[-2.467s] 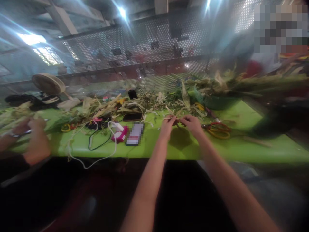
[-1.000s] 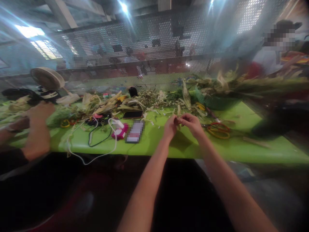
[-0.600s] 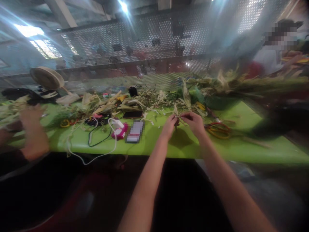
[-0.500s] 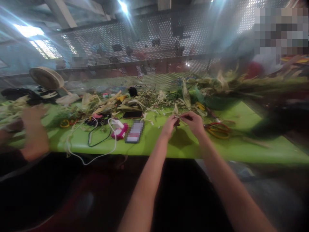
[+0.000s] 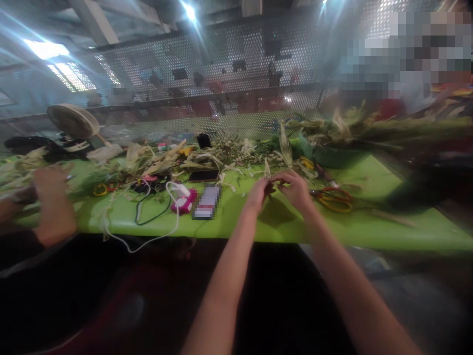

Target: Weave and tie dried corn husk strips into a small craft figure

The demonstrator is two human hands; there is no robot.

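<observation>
Right hand (image 5: pixel 297 190) has its fingers arched closer over the left hand (image 5: pixel 259 193) than half a second back. Left's pinching a pale husk strip (image 5: pixel 266 168) above the green table (image 5: pixel 225 229); can't tell if the right's gripping anything.

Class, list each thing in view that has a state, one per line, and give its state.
Left hand: closed on the husk piece
Husk piece: pinched, tip up
Right hand: fingers bent; grip unclear
Scissors: lying flat; blades unclear
Near phone: screen lit
Far phone: screen dark
White cable: looped, hanging over the table edge
Fan: spinning or not, cannot tell
Green container: heaped with husks
</observation>
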